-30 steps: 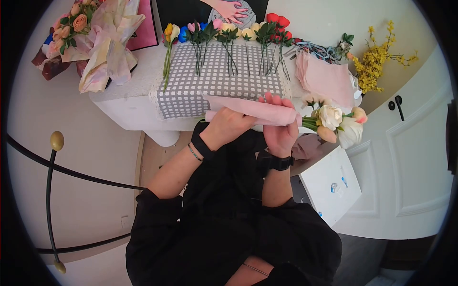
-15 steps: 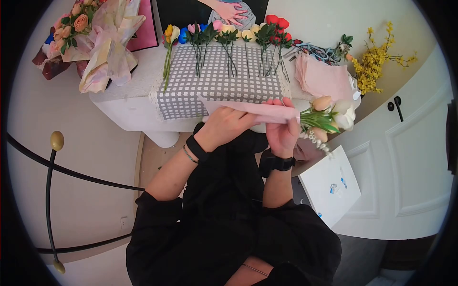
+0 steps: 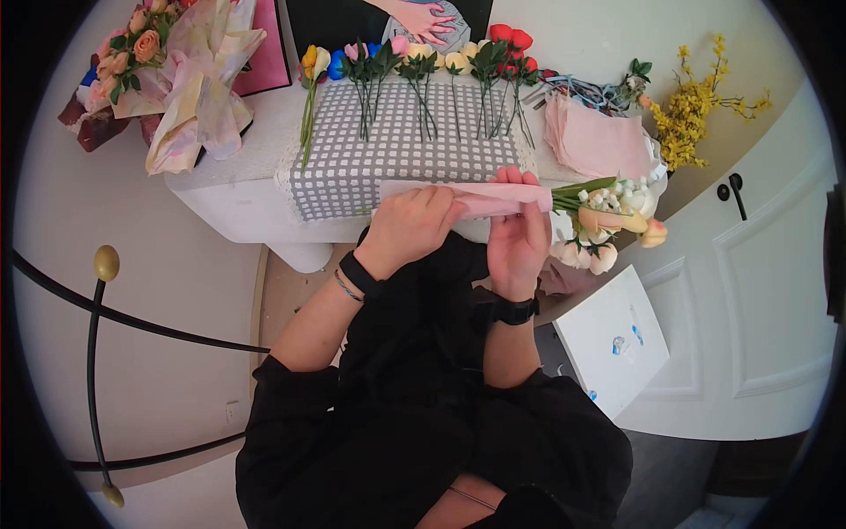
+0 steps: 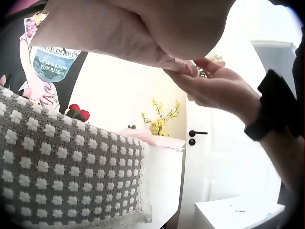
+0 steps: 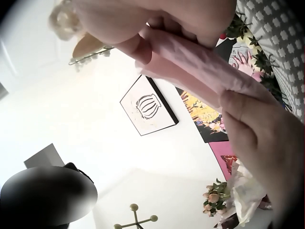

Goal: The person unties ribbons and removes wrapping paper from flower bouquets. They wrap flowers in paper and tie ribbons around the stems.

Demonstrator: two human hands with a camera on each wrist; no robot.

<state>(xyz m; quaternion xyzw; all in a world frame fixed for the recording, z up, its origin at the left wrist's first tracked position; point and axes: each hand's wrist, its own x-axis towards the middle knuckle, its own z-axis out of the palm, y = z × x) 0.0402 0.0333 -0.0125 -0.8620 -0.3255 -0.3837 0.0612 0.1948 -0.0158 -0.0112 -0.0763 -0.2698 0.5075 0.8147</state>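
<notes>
A bouquet of white and peach flowers lies sideways, blooms to the right, its green stems running into a roll of pink wrapping paper. My left hand grips the roll near its left end. Close under the blooms, my right hand holds the paper with the thumb in front and the fingers behind. The right wrist view shows the right hand curled over the rolled paper, the left thumb pressing further along. Most of the stems are hidden inside the paper.
On the white table, a grey-and-white checked cloth bears a row of loose flowers. Pink paper sheets lie at the right, near yellow blossom branches. A wrapped bouquet stands at the left; a white cabinet is below right.
The bouquet has turned about its length, bringing different blooms and white sprigs to the top. The paper lies tighter and narrower round the stems. Both hands keep to nearly the same spots.
</notes>
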